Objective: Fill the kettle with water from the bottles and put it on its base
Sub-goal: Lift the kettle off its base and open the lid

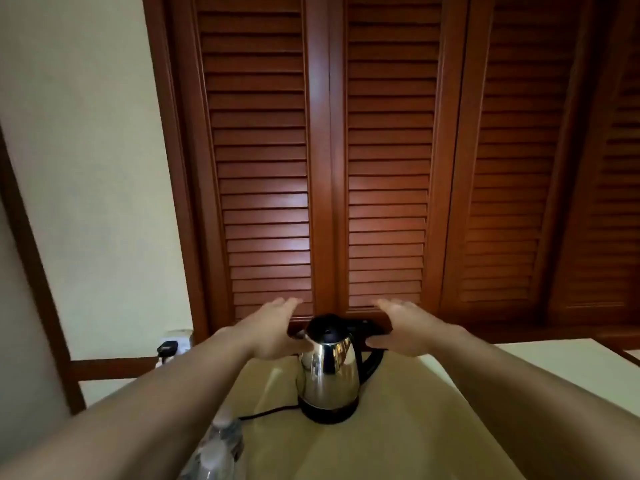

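A shiny steel kettle [329, 370] with a black lid and black handle stands upright on its black round base [328, 413] on a pale tabletop [398, 427]. My left hand [273, 330] is stretched out flat just left of the kettle's top, fingers straight. On the other side, my right hand [407, 329] reaches forward with straight fingers above the handle; its thumb lies near the handle's top. Neither hand holds anything. Two clear plastic water bottles [218, 448] lie at the bottom left, under my left forearm, partly hidden.
A black cord [266, 412] runs left from the base toward a wall socket with a plug [169, 348]. Brown louvred wooden doors [329, 168] stand right behind the table. The white wall is on the left.
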`<state>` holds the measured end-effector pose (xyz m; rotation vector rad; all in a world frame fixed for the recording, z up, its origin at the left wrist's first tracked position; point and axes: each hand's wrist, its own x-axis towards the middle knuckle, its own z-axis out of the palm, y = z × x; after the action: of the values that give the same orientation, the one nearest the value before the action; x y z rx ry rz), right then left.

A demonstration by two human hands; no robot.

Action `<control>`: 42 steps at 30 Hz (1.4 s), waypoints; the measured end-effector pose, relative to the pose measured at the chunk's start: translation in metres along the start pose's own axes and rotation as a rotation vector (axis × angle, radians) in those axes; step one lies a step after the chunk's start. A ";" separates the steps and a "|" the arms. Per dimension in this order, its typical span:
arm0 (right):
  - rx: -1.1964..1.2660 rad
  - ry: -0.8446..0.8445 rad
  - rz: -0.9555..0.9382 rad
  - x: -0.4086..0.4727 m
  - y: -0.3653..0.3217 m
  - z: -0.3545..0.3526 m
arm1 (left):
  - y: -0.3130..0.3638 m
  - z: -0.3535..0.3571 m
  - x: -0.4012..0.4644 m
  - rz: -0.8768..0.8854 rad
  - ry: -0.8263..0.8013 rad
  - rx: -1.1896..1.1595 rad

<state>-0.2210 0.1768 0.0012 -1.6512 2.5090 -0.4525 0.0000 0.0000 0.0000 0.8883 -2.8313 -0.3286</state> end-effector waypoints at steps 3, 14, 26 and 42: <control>0.082 -0.009 -0.087 0.028 0.018 0.020 | -0.008 0.021 0.030 -0.043 -0.032 -0.010; 0.161 0.018 -0.128 0.086 0.047 0.067 | -0.029 0.068 0.079 -0.079 -0.060 -0.303; 0.175 0.184 -0.136 0.042 0.051 0.011 | 0.014 0.023 0.075 0.068 0.011 -0.380; 0.163 0.165 0.169 -0.137 0.159 0.006 | 0.162 0.123 0.055 0.323 -0.193 -0.520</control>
<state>-0.3042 0.3591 -0.0630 -1.3829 2.6167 -0.7798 -0.1590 0.1176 -0.0732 0.3024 -2.7664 -1.0833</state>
